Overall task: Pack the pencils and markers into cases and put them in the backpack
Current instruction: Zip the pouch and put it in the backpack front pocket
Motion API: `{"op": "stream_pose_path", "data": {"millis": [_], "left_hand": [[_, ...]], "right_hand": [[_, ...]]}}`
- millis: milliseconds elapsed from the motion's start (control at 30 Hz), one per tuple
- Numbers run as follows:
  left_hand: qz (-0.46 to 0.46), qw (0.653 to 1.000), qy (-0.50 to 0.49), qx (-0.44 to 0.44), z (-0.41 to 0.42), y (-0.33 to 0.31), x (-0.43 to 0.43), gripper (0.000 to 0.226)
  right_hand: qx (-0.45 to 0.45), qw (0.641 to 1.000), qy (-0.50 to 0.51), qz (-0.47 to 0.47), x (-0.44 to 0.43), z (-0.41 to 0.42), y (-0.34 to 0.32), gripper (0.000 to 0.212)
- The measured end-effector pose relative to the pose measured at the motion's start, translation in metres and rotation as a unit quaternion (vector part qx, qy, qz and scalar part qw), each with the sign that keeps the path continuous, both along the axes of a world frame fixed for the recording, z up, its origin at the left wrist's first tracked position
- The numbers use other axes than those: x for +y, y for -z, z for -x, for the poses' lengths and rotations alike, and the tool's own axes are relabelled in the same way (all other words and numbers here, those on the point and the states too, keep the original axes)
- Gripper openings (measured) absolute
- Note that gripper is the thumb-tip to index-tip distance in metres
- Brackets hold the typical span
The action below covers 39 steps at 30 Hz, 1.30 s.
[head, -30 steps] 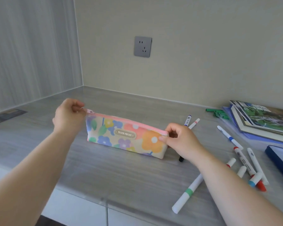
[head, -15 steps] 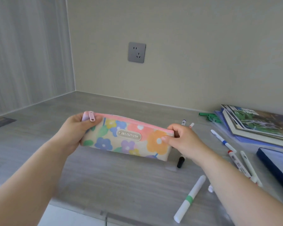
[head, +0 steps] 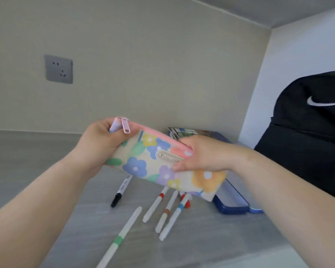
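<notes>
You hold the floral case (head: 162, 167) off the desk (head: 37, 161) with both hands, tilted so its left end sits higher than its right. Your left hand (head: 103, 144) wraps the left end, fingers (head: 116, 135) closed around it just under the pink zipper pull (head: 125, 125), which hangs at that end of the closed pink zipper. Your right hand (head: 203, 153) clamps the case near its middle, thumb on the front face beside the small label and the other fingers curled over the top edge.

Below the case, the markers lie loose on the desk. A black marker (head: 121, 191) points toward you at the left. Beside it lie white markers with a red band (head: 155, 205), a brown band (head: 166, 211) and a blue band (head: 175, 215), close together and roughly parallel. A longer one with a green band (head: 120, 235) lies nearest you. A red cap (head: 187, 202) shows just under the case's lower edge.

A blue tin case (head: 232, 202) rests on the desk under your right wrist, partly hidden by the floral case. Books (head: 184, 131) lie behind your right hand. The black backpack (head: 307, 136) stands at the right against the wall, well apart from the markers. A grey socket (head: 58, 69) sits on the back wall.
</notes>
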<state>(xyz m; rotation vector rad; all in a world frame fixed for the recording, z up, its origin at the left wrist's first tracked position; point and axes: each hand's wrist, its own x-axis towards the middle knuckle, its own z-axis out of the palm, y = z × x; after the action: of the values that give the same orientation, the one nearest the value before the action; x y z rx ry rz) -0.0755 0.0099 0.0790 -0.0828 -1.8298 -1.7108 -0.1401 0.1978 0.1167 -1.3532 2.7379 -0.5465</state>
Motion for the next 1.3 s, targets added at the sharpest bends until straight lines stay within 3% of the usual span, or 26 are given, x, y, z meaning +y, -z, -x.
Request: {"op": "stream_pose_path", "data": {"millis": [133, 333, 433, 500, 600, 667, 867, 967, 1067, 1167, 1300], "left_hand": [[0.002, 0.996, 0.092, -0.018, 0.046, -0.004, 0.064, 0.035], [0.033, 0.974, 0.223, -0.032, 0.112, -0.020, 0.159, 0.012], [0.059, 0.952, 0.300, -0.028, 0.141, -0.027, 0.196, 0.041], [0.055, 0.956, 0.288, -0.030, 0.161, -0.030, 0.217, 0.048], [0.092, 0.967, 0.231, -0.047, 0.197, -0.031, 0.251, 0.017], [0.167, 0.965, 0.198, -0.045, 0.228, -0.029, 0.275, 0.019], [0.400, 0.910, 0.109, -0.005, 0.302, -0.031, 0.322, 0.053], [0.507, 0.859, 0.067, -0.002, 0.328, -0.036, 0.326, 0.058], [0.590, 0.807, 0.038, 0.010, 0.341, -0.041, 0.328, 0.046], [0.635, 0.769, 0.011, 0.077, 0.343, -0.042, 0.324, 0.034], [0.608, 0.778, 0.020, 0.155, 0.336, -0.036, 0.307, 0.028]], "right_hand": [[0.021, 0.997, 0.075, 0.012, 0.073, 0.013, -0.004, 0.027], [0.073, 0.973, 0.219, 0.021, 0.184, 0.040, -0.007, 0.032], [0.087, 0.952, 0.290, 0.043, 0.239, 0.050, -0.014, 0.031], [0.088, 0.936, 0.332, 0.082, 0.271, 0.059, -0.019, 0.038], [0.096, 0.905, 0.378, 0.169, 0.310, 0.075, -0.027, 0.030], [0.100, 0.882, 0.397, 0.236, 0.326, 0.088, -0.031, 0.023], [0.123, 0.816, 0.383, 0.416, 0.337, 0.126, -0.043, 0.010], [0.135, 0.802, 0.342, 0.471, 0.325, 0.150, -0.052, 0.005], [0.171, 0.796, 0.308, 0.492, 0.306, 0.181, -0.057, 0.004], [0.211, 0.798, 0.310, 0.472, 0.293, 0.206, -0.056, 0.002], [0.212, 0.835, 0.314, 0.400, 0.293, 0.221, -0.048, 0.017]]}}
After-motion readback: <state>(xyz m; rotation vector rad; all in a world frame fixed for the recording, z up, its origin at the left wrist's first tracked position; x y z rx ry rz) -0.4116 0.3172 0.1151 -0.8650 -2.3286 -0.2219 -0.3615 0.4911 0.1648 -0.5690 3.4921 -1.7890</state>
